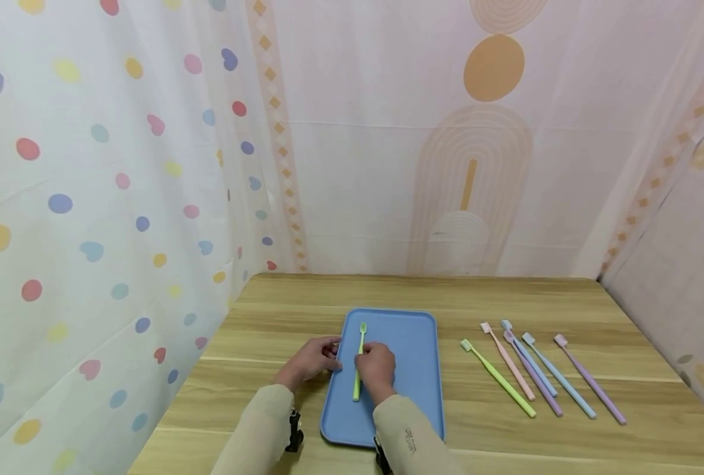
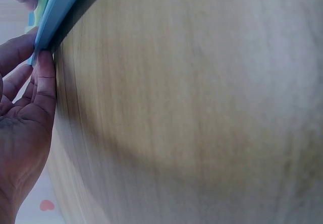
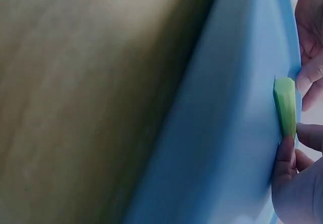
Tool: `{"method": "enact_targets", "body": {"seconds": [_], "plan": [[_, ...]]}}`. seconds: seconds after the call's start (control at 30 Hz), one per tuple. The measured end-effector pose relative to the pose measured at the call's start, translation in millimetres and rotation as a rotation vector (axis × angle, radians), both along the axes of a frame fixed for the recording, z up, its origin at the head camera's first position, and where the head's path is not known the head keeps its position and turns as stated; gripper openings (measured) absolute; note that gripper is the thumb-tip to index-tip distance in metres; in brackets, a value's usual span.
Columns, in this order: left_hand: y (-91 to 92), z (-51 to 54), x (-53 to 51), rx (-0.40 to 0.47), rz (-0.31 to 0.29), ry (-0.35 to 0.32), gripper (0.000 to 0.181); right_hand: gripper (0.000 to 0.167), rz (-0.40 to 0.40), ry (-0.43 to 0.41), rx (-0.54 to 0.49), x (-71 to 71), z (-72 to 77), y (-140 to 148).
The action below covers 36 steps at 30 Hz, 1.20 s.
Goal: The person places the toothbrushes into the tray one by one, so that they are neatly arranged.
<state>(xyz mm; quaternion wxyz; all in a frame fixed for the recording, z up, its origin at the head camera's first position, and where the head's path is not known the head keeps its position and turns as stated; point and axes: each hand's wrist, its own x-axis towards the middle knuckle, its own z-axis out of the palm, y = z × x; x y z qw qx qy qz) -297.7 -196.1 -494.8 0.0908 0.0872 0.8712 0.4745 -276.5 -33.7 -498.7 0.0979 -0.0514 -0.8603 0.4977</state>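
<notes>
A green toothbrush (image 1: 356,389) lies lengthwise on the left part of a blue tray (image 1: 414,349), its head toward the far end. My right hand (image 1: 377,367) pinches its handle between thumb and fingers, and the green handle end (image 3: 286,100) shows in the right wrist view. At the tray's left edge, my left hand (image 1: 311,361) holds the rim between thumb and fingers. The left wrist view shows the tray's side (image 2: 60,12) at the fingertips of that hand. The right hand covers the middle of the handle.
Right of the tray, several toothbrushes lie on the wooden table (image 1: 304,297): a green one (image 1: 500,379), a pink one (image 1: 509,363), and blue and purple ones (image 1: 592,379). One purple toothbrush (image 1: 536,376) overlaps a blue one. Patterned curtains (image 1: 352,198) hang behind and beside the table.
</notes>
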Motion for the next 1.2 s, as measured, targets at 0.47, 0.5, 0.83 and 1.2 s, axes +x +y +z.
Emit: {"method": "enact_targets", "body": {"seconds": [0.47,0.5,0.83,1.2], "plan": [[1.4,-2.1,-2.3,-0.004,0.004,-0.016,0.061,0.020,0.062,-0.009,0.010,-0.9,2.2,3],[1.5,-2.4,-2.3,-0.006,0.004,-0.018,0.061,0.020,0.066,-0.007,0.010,-0.3,2.8,3],[1.2,0.5,-0.4,-0.018,-0.007,-0.008,0.061,0.025,0.106,-0.013,-0.040,-1.6,1.8,14],[-1.3,-2.2,-5.1,0.027,-0.013,-0.033,0.064,0.032,0.155,-0.063,-0.149,-9.4,20.2,44]]}}
